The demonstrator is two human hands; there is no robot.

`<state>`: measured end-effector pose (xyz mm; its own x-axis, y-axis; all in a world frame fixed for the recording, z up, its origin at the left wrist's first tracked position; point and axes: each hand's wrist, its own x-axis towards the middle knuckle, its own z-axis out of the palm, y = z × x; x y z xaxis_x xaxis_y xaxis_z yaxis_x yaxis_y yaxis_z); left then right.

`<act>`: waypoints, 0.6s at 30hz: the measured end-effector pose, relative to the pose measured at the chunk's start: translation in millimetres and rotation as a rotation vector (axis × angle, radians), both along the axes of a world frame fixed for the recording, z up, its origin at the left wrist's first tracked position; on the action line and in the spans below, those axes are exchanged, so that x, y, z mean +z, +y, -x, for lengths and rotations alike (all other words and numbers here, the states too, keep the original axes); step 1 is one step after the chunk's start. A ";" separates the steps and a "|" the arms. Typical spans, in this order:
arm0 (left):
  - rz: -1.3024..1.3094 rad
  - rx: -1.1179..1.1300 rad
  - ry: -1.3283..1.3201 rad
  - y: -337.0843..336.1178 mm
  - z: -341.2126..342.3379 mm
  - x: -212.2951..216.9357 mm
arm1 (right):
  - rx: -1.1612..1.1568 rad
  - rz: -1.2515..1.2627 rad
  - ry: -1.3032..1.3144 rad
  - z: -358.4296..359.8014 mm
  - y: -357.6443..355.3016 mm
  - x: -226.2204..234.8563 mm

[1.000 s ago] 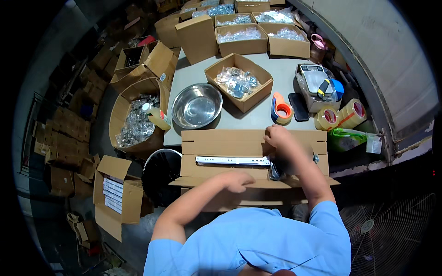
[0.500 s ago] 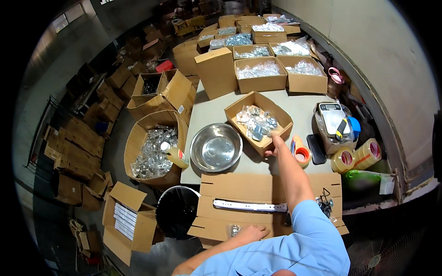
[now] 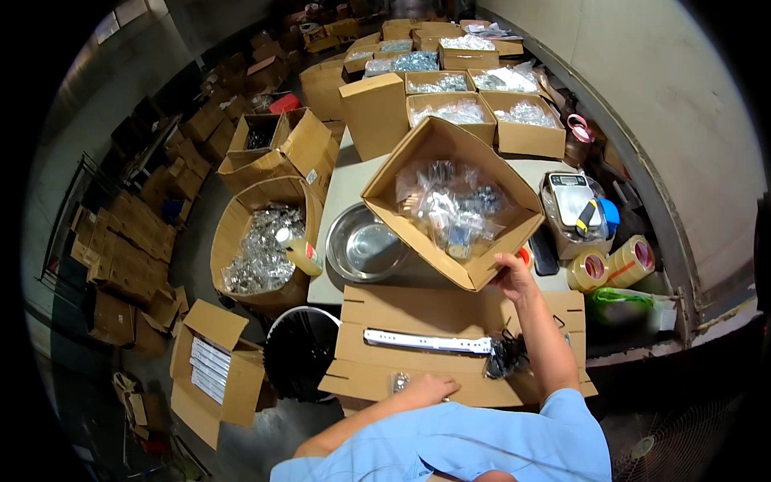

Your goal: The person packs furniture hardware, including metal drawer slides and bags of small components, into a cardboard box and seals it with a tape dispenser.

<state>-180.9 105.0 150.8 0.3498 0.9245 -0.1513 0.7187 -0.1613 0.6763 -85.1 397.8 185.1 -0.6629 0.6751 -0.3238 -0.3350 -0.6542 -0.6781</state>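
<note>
Right hand [image 3: 511, 275] grips tilted cardboard box [image 3: 418, 165], crinkly clear bags inside.

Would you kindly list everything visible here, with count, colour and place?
Open carton of bagged parts: one, brown, tilted at table centre.
Steel bowl: one, silver, left of it.
Flat carton: one, brown, near edge.
Metal rail: one, silver-white, inside flat carton.
Tape rolls: two, tan, right side.
Scale: one, grey, right.
Stocked cartons: several, brown, far end.
Floor cartons: many, brown, left.
Left hand: on flat carton.
Right hand: gripping tilted carton.
</note>
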 end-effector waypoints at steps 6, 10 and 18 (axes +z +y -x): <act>0.041 -0.022 0.146 -1.8 -2.0 17.8 | 0.069 -0.189 -0.092 -39.6 -56.3 -23.0; -0.025 0.073 0.200 -14.3 -8.4 6.7 | 0.002 -0.450 -0.117 -51.3 -116.4 -14.3; -0.156 0.112 0.336 -20.4 -17.4 -3.8 | 0.210 -1.033 -0.412 -81.0 -142.4 -62.3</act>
